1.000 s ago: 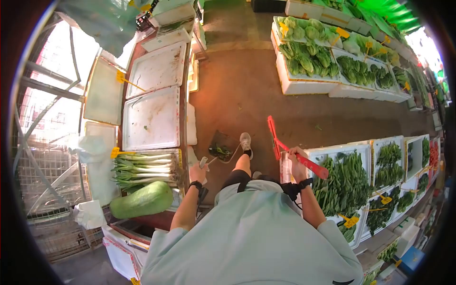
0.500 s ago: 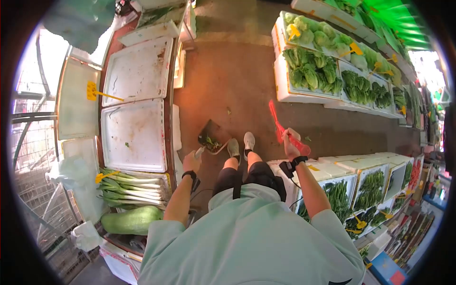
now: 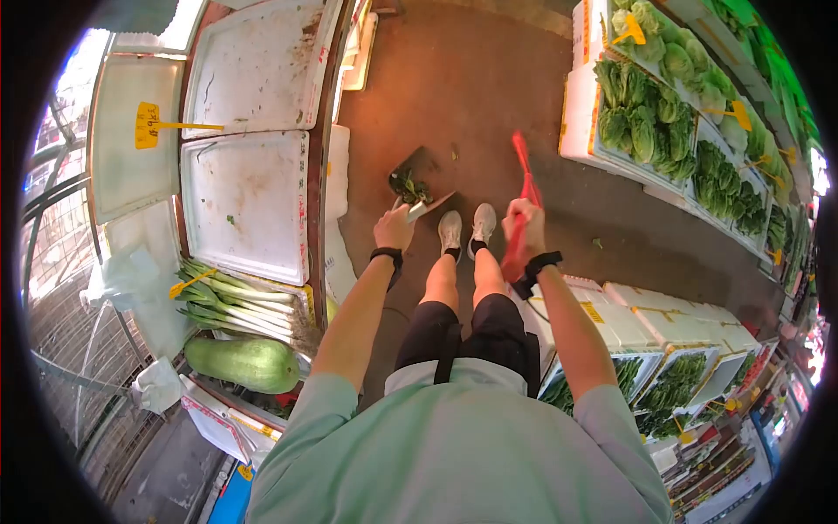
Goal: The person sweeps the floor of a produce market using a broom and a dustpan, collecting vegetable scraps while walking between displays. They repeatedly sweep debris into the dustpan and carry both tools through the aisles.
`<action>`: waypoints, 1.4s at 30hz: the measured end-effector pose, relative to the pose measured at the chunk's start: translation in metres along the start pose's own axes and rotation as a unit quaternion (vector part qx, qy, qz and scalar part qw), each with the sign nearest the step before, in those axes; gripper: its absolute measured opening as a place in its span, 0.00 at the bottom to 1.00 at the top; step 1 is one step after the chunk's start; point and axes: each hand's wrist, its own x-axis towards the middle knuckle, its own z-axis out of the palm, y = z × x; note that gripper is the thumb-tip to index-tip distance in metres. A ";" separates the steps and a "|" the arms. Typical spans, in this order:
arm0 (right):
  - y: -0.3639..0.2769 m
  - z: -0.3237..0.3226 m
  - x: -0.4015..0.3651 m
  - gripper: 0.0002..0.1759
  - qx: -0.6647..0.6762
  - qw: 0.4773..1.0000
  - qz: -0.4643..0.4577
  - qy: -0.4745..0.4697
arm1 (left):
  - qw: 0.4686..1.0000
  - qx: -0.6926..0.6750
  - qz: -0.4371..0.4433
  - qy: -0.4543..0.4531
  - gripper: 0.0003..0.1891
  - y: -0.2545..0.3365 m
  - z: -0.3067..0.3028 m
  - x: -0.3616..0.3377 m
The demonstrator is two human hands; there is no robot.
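My left hand (image 3: 394, 229) is closed round the light handle of a dustpan (image 3: 422, 164), which is held low over the brown floor. Green leaf scraps (image 3: 408, 186) lie in its dark pan. My right hand (image 3: 524, 229) grips a red broom (image 3: 525, 179), a long, thin object whose far end points forward past my shoes. Its tip is slightly blurred, and whether it touches the floor I cannot tell.
White trays (image 3: 244, 210) line the left side, beside leeks (image 3: 249, 306) and a large green gourd (image 3: 242, 364). Boxes of lettuce (image 3: 642, 113) stand front right. White foam boxes (image 3: 650, 314) with greens are near my right arm. A leaf bit (image 3: 597, 243) lies on the floor.
The view has shifted and turned. My left hand and the dustpan sit further forward and right in view. The red broom is more upright, nearer my shoes.
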 end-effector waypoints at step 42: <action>-0.118 0.026 -0.047 0.12 -0.040 0.921 -0.146 -0.359 | 0.997 -0.034 -0.052 -0.035 0.15 -0.007 -0.003 0.003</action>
